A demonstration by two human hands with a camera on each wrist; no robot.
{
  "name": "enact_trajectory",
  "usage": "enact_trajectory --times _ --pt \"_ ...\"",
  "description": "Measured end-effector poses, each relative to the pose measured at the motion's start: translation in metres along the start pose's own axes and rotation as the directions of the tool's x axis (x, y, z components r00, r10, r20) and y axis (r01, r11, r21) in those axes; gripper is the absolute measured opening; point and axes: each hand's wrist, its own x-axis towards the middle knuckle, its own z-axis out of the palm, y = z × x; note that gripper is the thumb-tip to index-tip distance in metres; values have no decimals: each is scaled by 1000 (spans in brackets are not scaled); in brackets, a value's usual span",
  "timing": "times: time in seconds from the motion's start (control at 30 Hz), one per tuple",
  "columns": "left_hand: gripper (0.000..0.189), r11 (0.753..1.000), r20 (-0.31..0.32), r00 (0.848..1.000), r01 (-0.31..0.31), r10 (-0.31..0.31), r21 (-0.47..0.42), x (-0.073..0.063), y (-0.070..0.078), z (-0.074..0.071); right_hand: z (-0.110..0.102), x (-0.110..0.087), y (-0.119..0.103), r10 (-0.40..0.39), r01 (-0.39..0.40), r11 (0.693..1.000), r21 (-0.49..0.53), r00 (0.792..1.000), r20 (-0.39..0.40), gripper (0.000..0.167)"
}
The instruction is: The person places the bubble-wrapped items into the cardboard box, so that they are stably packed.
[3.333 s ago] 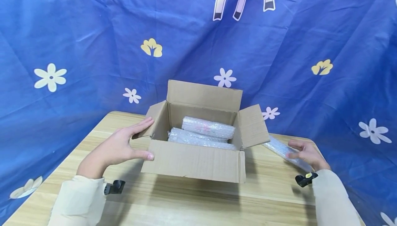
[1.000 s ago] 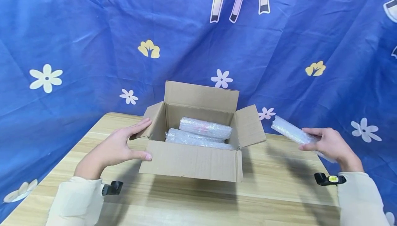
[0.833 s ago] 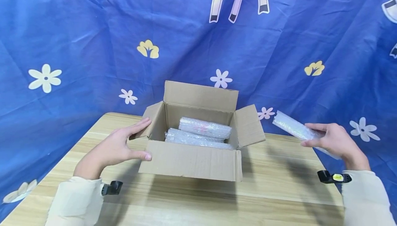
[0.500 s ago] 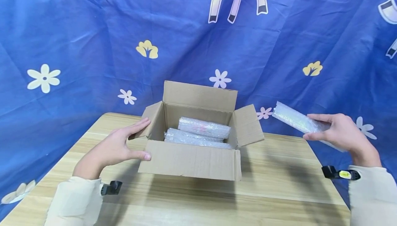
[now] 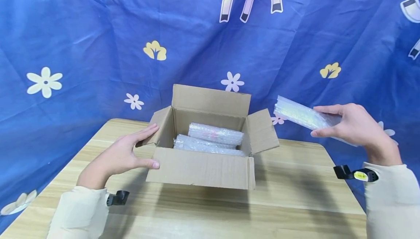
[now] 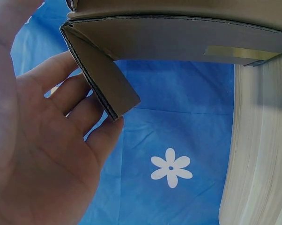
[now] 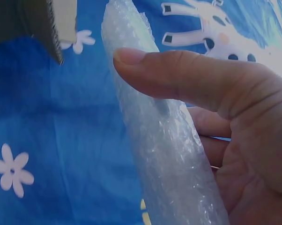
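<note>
An open cardboard box (image 5: 200,168) stands mid-table in the head view, its flaps spread outward. Several bubble-wrapped packages (image 5: 214,134) lie inside, one with a faint pink mark. My left hand (image 5: 119,158) holds the box's near left corner, fingers against the left flap (image 6: 101,77) and thumb on the front flap. Right of the box, above the table, my right hand (image 5: 357,127) grips a long bubble-wrapped package (image 5: 303,115), thumb on one side and fingers on the other. In the right wrist view the bubble wrap hides what this package (image 7: 159,140) contains.
The box rests on a light wooden table (image 5: 288,209). Close behind hangs a blue curtain (image 5: 197,42) with flowers and animal legs printed on it. The box's right flap (image 5: 262,131) juts toward the held package. A black wrist camera (image 5: 356,173) is strapped to each sleeve.
My right hand has lifted the bubble-wrapped package off the table at the right and raised it, then shifted slightly left toward the box. My left hand stays on the box.
</note>
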Motion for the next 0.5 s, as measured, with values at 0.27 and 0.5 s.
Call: enact_trajectory --times 0.27,0.5 --pt "111 1000 1 1000 5 -5 7 0 2 -1 -7 17 -36 -70 69 997 34 997 29 80" --pt "111 1000 -1 1000 5 -5 4 0 2 0 -2 33 -69 -183 180 982 63 982 41 73"
